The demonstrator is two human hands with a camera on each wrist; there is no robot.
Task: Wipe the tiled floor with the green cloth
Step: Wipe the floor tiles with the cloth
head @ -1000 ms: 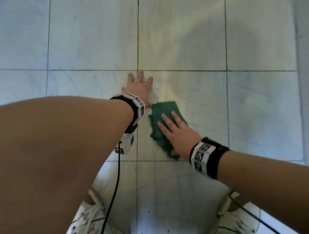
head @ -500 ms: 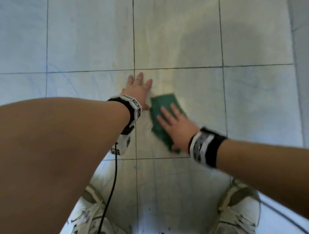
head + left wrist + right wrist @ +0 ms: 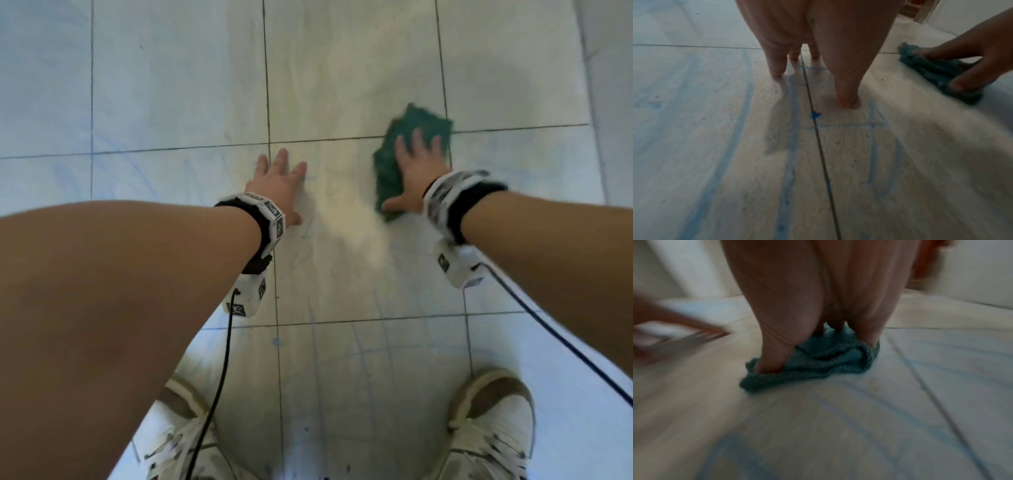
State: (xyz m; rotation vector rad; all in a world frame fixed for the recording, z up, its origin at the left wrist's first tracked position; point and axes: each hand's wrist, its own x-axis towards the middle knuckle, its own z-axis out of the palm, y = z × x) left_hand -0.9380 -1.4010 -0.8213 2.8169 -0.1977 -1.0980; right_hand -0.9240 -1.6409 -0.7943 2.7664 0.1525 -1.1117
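Observation:
The green cloth [image 3: 416, 128] lies bunched on the pale tiled floor [image 3: 342, 281], straddling a grout line. My right hand [image 3: 416, 164] presses flat on it, fingers spread and straight, thumb out to the left. The right wrist view shows the cloth [image 3: 818, 363] rumpled under the thumb and fingers, blurred by motion. My left hand [image 3: 279, 178] rests flat on the floor to the cloth's left, fingers spread, holding nothing. In the left wrist view the left fingertips [image 3: 849, 102] touch the tile, and the cloth [image 3: 937, 73] sits at the right under the other hand.
Faint blue marker lines [image 3: 791, 129] cross the tiles near my left hand. My two white shoes [image 3: 493, 435] stand at the bottom of the head view. Black cables [image 3: 222, 359] hang from both wrist cameras. A wall base [image 3: 609, 68] runs along the far right.
My right hand has pushed the cloth away and to the right, from beside my left hand across the grout line. The left hand has stayed planted on the floor.

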